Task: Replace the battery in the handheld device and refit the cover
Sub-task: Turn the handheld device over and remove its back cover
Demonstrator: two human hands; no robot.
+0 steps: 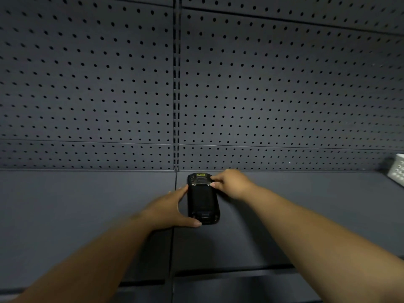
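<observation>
A black handheld device (202, 200) lies back-up on the dark shelf (87, 204), its long side pointing away from me, a yellow label at its far end. My left hand (168, 209) cups its left side, thumb at the near corner and fingers at the left edge. My right hand (231, 182) pinches the far right corner of the device with fingertips. No loose battery or separate cover is visible.
A dark pegboard wall (109, 84) rises straight behind the shelf, with a slotted upright (176, 84) in the middle. A white perforated basket (397, 171) stands at the far right edge. The shelf's front edge (240, 272) runs below my forearms.
</observation>
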